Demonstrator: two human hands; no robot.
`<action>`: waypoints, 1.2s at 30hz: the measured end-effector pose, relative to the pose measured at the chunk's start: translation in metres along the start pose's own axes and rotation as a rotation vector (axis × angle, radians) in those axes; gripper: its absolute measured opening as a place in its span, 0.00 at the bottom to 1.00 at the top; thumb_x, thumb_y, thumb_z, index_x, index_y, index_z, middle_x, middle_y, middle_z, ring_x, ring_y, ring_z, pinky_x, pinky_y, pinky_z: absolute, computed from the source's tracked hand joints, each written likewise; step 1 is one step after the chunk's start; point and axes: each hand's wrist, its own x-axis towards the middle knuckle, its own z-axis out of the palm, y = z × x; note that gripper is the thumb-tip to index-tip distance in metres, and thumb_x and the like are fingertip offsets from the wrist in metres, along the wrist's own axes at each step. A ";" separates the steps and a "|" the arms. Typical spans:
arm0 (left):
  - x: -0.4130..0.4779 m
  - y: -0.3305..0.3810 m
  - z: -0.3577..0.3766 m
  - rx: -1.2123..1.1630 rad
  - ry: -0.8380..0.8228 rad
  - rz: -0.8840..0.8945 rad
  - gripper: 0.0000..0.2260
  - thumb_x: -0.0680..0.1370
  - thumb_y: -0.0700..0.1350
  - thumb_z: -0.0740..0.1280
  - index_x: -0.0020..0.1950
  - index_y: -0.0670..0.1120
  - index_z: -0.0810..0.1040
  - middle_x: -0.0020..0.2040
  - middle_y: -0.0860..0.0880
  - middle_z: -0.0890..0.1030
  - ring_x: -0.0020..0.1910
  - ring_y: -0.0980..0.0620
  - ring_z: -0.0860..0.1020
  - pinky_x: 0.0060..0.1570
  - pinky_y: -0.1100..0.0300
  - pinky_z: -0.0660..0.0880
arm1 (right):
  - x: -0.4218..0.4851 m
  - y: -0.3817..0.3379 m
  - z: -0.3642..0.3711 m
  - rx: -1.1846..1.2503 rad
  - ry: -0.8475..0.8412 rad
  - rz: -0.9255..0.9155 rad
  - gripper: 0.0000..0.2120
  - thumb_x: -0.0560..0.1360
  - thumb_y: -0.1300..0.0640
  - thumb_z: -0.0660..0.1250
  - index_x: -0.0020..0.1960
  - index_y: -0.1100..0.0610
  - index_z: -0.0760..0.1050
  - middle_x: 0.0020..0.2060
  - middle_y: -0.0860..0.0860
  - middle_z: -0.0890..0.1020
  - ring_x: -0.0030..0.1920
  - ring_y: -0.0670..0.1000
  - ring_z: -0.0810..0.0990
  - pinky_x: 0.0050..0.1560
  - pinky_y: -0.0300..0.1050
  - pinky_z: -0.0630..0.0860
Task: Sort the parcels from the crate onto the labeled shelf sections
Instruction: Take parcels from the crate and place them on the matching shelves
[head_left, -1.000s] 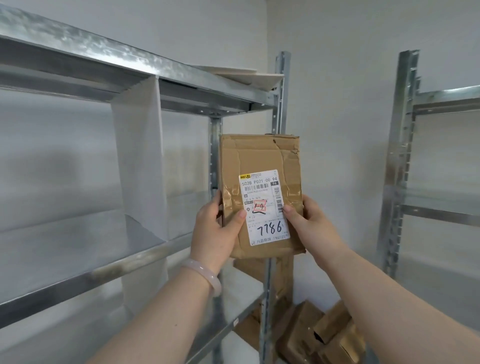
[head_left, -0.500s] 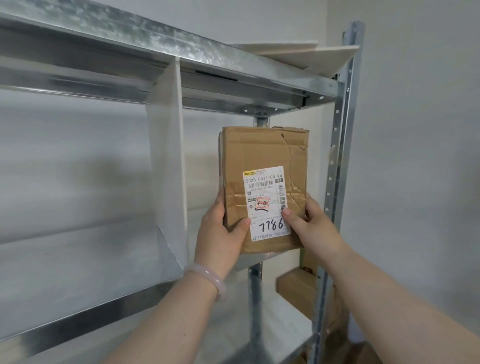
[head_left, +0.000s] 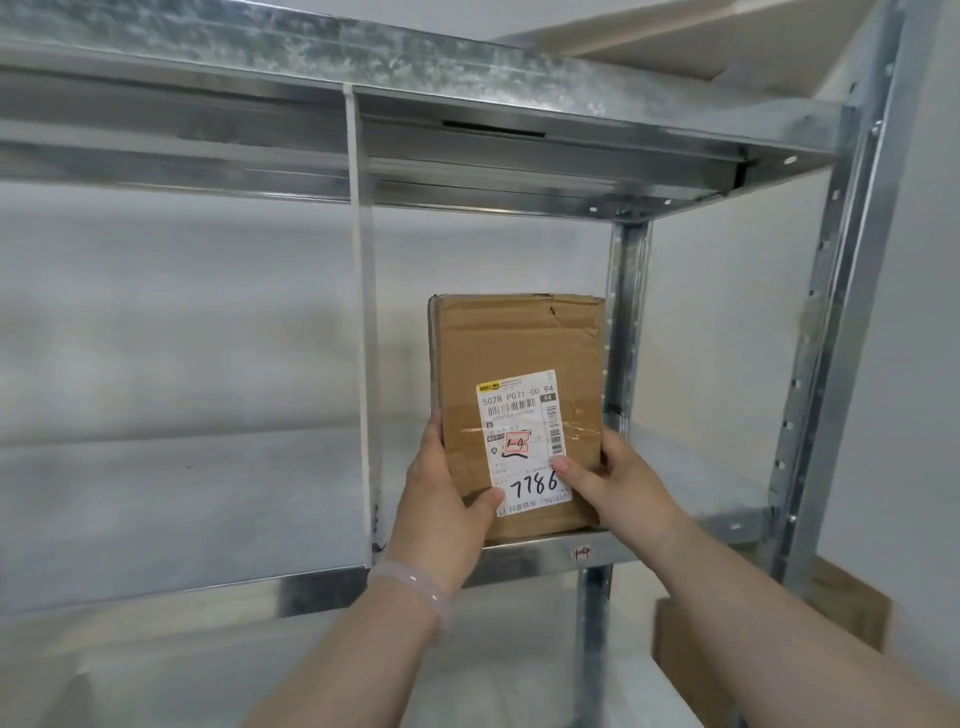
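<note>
Two hands hold one brown cardboard parcel (head_left: 519, 353), and they hold it upright in front of you. Your left hand (head_left: 441, 514) takes the lower left edge. Its grip is closed around the parcel: the thumb lies on the front face and the other fingers go behind the side. Your right hand (head_left: 618, 488) takes the lower right edge in the same way, and its thumb presses on the corner of the white paper shipping label (head_left: 522, 441). On this label you can read the handwritten number 7786 and a red mark with "1-4" in it.

The parcel is in the section to the right of the thin white divider panel (head_left: 363, 338), between this panel and the grey metal rear post (head_left: 626, 322). Its bottom edge meets the front lip of the galvanised metal shelf (head_left: 260, 587). I cannot tell if the full weight already rests there. Just below the parcel, a small tag with "1-4" (head_left: 582, 553) is stuck on the lip.

A pale translucent bracelet (head_left: 415, 587) is on your left wrist. Above the parcel runs the upper metal shelf (head_left: 415, 62), and a cream flat board (head_left: 727, 31) lies on top of it. Low on the right, behind the perforated front post (head_left: 831, 364), a brown carton (head_left: 691, 665) is partly visible and blurred.
</note>
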 end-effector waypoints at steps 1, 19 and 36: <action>-0.001 -0.001 0.001 0.019 0.016 -0.012 0.40 0.73 0.40 0.74 0.76 0.61 0.56 0.65 0.60 0.75 0.64 0.60 0.74 0.61 0.63 0.71 | 0.005 0.003 -0.001 -0.004 -0.021 -0.007 0.19 0.73 0.52 0.73 0.61 0.43 0.73 0.51 0.39 0.83 0.49 0.37 0.82 0.48 0.31 0.77; 0.049 -0.004 0.017 0.189 0.147 -0.247 0.40 0.72 0.41 0.74 0.76 0.58 0.55 0.62 0.54 0.73 0.64 0.50 0.75 0.65 0.48 0.73 | 0.071 0.015 0.015 -0.101 -0.110 0.020 0.29 0.73 0.51 0.73 0.71 0.51 0.65 0.58 0.46 0.80 0.50 0.47 0.77 0.50 0.41 0.72; 0.018 0.016 0.011 0.148 0.216 -0.095 0.49 0.73 0.48 0.75 0.79 0.60 0.40 0.79 0.53 0.57 0.77 0.53 0.57 0.74 0.51 0.61 | 0.036 0.008 0.015 -0.091 0.062 -0.143 0.48 0.69 0.46 0.76 0.77 0.41 0.48 0.75 0.46 0.61 0.74 0.48 0.62 0.72 0.51 0.63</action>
